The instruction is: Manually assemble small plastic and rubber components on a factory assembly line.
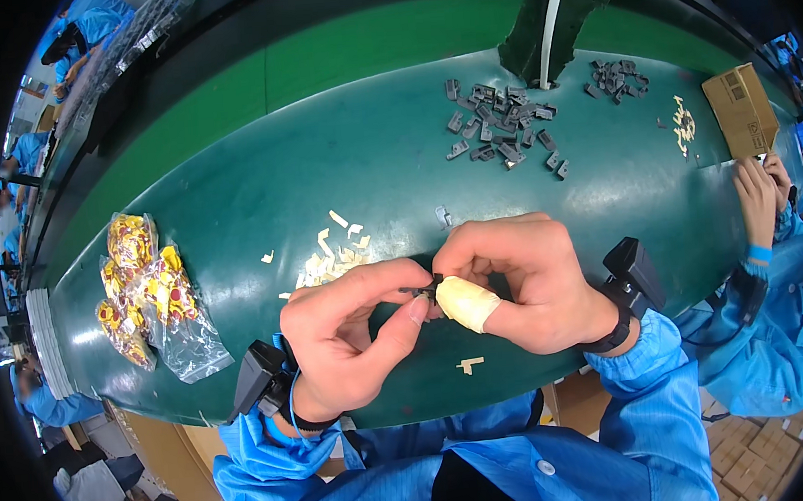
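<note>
Between my two hands, above the near part of the green table, is a small black plastic part (430,289), mostly covered by fingertips. My left hand (356,333) pinches it from the left with thumb and forefinger. From the other side my right hand (534,283) grips it too, its thumb wrapped in a pale yellow cover (467,304). Just beyond my left hand lies a pile of small cream plastic pieces (328,263). One loose cream piece (470,366) sits below the hands, near the table's edge. A small grey-blue piece (443,216) rests beyond my right hand.
Clear bags of yellow and red parts (148,291) lie at the left. Dark grey plastic parts (504,122) are heaped at the far middle, with another heap (618,79) to their right. A co-worker's hands (759,190) are beside a cardboard box (742,113) at the right.
</note>
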Tool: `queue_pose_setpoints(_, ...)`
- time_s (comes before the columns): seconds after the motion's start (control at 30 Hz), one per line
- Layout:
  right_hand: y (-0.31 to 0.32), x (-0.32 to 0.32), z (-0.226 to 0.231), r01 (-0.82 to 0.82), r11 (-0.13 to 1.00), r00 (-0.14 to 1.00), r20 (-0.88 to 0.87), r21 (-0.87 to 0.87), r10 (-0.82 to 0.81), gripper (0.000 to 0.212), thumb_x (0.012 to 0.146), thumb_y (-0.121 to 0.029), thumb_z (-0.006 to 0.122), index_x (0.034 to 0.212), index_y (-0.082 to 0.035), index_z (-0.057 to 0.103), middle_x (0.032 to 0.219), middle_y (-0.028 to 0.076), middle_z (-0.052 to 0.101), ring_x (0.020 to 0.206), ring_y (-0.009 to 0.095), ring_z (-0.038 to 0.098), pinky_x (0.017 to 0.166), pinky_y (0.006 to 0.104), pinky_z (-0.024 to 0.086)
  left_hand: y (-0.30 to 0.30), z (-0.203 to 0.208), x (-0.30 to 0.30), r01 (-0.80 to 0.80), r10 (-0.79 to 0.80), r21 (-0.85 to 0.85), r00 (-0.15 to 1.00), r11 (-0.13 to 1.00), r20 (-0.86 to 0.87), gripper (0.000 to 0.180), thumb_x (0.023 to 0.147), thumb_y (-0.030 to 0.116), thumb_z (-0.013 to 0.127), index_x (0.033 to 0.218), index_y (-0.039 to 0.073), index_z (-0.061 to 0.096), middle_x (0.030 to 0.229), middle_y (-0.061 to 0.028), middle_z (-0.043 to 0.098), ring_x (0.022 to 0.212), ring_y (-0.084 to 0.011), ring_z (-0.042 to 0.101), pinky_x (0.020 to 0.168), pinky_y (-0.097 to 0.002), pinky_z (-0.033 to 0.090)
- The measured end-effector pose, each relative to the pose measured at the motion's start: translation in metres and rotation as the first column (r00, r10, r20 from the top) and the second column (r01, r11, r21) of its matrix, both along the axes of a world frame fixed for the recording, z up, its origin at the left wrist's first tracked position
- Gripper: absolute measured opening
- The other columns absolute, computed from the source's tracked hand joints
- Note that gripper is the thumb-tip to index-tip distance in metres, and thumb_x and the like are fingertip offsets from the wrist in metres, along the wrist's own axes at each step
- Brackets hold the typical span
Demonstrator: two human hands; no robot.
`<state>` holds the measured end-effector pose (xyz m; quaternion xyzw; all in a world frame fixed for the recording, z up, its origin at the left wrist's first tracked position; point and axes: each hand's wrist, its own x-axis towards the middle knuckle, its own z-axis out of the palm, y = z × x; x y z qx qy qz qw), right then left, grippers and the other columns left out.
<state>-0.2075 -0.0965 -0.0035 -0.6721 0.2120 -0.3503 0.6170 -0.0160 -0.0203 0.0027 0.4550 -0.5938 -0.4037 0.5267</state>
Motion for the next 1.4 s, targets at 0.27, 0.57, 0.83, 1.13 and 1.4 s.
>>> queue_pose_setpoints(0.27,-0.001,0.002,-0.004,0.118,0.992,0.992,-0.037,-0.049,-0.12,0.008,0.081,0.001,0.063,0.089,0.001,0.062,0.063,0.001,0.057,0.053,0.004,0.049,0.047,0.0223,0.037,0.002,0.0,0.0,0.001,0.05,0.153,0.944,0.988,-0.326,0.02,0.087,-0.012,0.062,0.107,-0.014,0.065,0.092,-0.0175,0.071,0.082,-0.0212,0.073,0.076,-0.0292,0.059)
queue_pose_setpoints(0.57,0.007,0.006,0.006,0.013,0.988,0.993,-0.118,-0.157,-0.031,0.011,0.085,-0.002,0.066,0.095,-0.001,0.066,0.078,0.007,0.064,0.062,0.015,0.059,0.055,0.0284,0.045,0.004,-0.001,-0.006,-0.31,0.34,-0.154,0.908,0.938,0.244,0.016,0.087,-0.008,0.064,0.103,-0.009,0.067,0.084,-0.0178,0.07,0.075,-0.0219,0.071,0.069,-0.0269,0.053)
queue_pose_setpoints(0.83,0.008,0.016,-0.01,0.139,0.938,0.99,0.078,-0.317,-0.12,0.015,0.084,0.001,0.06,0.098,0.005,0.062,0.08,0.015,0.062,0.065,0.027,0.06,0.056,0.0359,0.046,0.0,0.001,-0.015,-0.088,0.377,-0.509,0.779,0.856,0.5,0.027,0.076,-0.019,0.066,0.102,-0.011,0.065,0.085,-0.0195,0.066,0.072,-0.0311,0.063,0.066,-0.0352,0.052)
queue_pose_setpoints(1.13,0.011,0.007,-0.002,0.076,0.98,0.997,0.043,-0.182,-0.069,0.022,0.087,-0.003,0.065,0.106,0.007,0.061,0.082,0.015,0.065,0.067,0.023,0.065,0.056,0.034,0.049,0.003,0.004,-0.013,-0.028,0.294,-0.467,0.809,0.884,0.508,0.021,0.09,-0.005,0.053,0.107,-0.013,0.063,0.091,-0.0222,0.065,0.078,-0.0293,0.063,0.07,-0.0364,0.05)
queue_pose_setpoints(1.4,0.006,0.008,-0.003,-0.05,0.975,0.988,-0.156,-0.217,0.016,0.023,0.091,-0.007,0.067,0.111,0.003,0.063,0.081,0.011,0.067,0.07,0.021,0.067,0.057,0.031,0.05,0.01,0.006,-0.008,-0.153,0.234,-0.236,0.9,0.96,0.368,0.031,0.105,0.014,0.038,0.102,-0.008,0.061,0.083,-0.0149,0.068,0.073,-0.0196,0.065,0.069,-0.0306,0.05)
